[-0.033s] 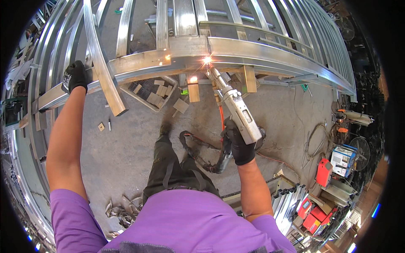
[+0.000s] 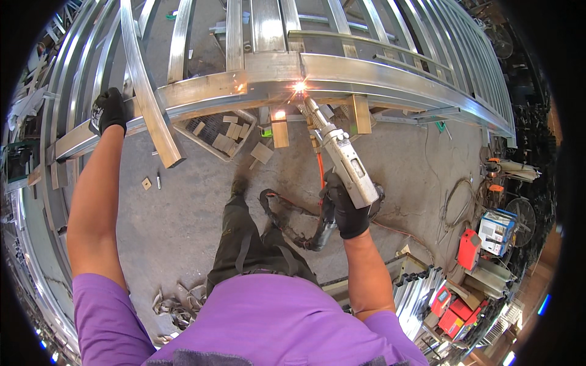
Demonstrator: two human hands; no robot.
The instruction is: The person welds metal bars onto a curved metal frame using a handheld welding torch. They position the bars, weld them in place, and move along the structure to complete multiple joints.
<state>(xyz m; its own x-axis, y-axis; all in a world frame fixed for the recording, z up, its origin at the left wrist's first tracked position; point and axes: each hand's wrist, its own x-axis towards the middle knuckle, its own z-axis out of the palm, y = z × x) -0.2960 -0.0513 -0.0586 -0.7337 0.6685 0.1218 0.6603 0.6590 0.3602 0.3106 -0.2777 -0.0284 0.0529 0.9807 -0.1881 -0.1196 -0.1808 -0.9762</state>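
Note:
My right hand, in a black glove, is wrapped round the grip of a silver handheld welding gun. The gun's nozzle meets a joint in the long rail of a shiny metal frame, where a bright glow and sparks show. My left hand, also in a black glove, is closed at the rail's left part, beside an upright tube; its fingertips are partly hidden. Close to it, a loose rectangular metal tube lies slanted across the rail, its end jutting toward me.
Under the rail stands a crate of small metal pieces. An orange hose and a dark cable trail across the floor near my legs. Red and blue-white machines stand at right, near coiled cable and stacked metal profiles.
The sparks at the gun's tip have a slightly different spread. Both hands, the gun and the frame hold their places.

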